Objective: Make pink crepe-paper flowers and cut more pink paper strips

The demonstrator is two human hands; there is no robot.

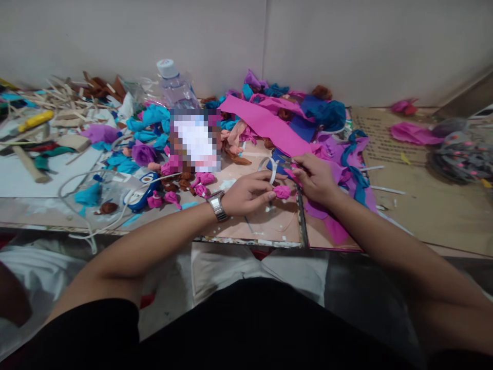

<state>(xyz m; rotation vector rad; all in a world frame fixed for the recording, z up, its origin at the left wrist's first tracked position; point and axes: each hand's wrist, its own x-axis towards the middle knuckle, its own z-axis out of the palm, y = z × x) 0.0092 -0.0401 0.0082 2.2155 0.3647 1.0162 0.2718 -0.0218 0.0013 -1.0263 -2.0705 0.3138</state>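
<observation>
Two hands: the left hand (250,192) and the right hand (318,177) meet close together over the middle of the work surface.
Left fingers: curled together and clamped on a small pink crepe-paper bud (282,191), held low over the near part of the board.
Right fingers: thumb and forefinger pinched shut on a thin magenta paper scrap (295,173), just above the bud.
White loop: a curved white strip (271,168) arches by the left fingertips; what it is made of cannot be told.
Wrist: a silver metal watch (217,205) sits on the left wrist.
Work surface: a pale, paint-flecked flat board (269,226) lies in front of the lap.
Just left: loose pink paper buds (171,198) lie on the board, with a purple paper rose (143,153) beyond them.
Behind: a wide magenta crepe-paper band (265,123) runs diagonally away from the right hand. Crumpled turquoise paper (150,115) sits to its left, near a clear plastic bottle with a white cap (175,87), which stands tilted.
Far left: a heap of pale wooden sticks (57,95).
Right: a brown cardboard sheet (423,205) carries a crumpled pink paper wad (414,132), well apart from the hands.
</observation>
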